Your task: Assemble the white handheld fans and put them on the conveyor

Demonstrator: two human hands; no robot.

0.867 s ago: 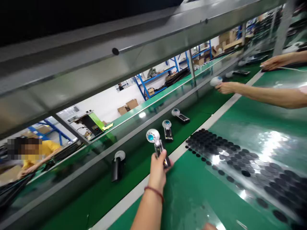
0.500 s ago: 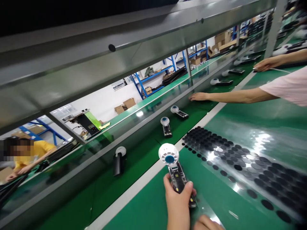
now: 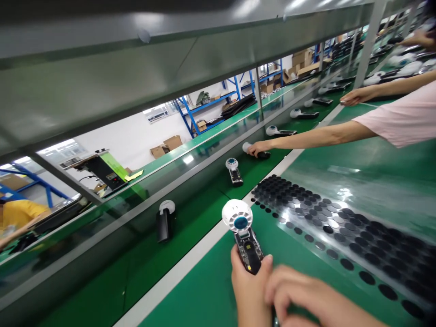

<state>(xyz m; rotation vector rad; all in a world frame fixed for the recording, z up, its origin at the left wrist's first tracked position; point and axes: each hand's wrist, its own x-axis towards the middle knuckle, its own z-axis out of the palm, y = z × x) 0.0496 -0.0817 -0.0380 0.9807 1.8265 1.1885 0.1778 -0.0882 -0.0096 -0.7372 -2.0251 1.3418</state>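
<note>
My left hand (image 3: 251, 284) is wrapped round the black handle of a handheld device (image 3: 237, 217) with a round white head and a blue centre. The handle's face is open, with circuit parts and small yellow patches showing. The head points away from me, above the green bench. Close against the left hand is my right hand (image 3: 299, 290), slightly blurred, its fingers curled in over the lower handle. What those fingers hold, if anything, is hidden. To their right lies a clear sheet with rows of black round discs (image 3: 327, 222).
Beyond a pale strip, a green conveyor (image 3: 190, 227) carries several similar devices, including a black-handled one (image 3: 165, 218) and an open-handled one (image 3: 233, 171). A co-worker's hand (image 3: 260, 147) touches another device at right. A metal beam (image 3: 136, 68) crosses overhead.
My right hand has risen from the bottom edge to beside my left hand. The co-worker's arm has reached further left onto a device. The view has shifted slightly.
</note>
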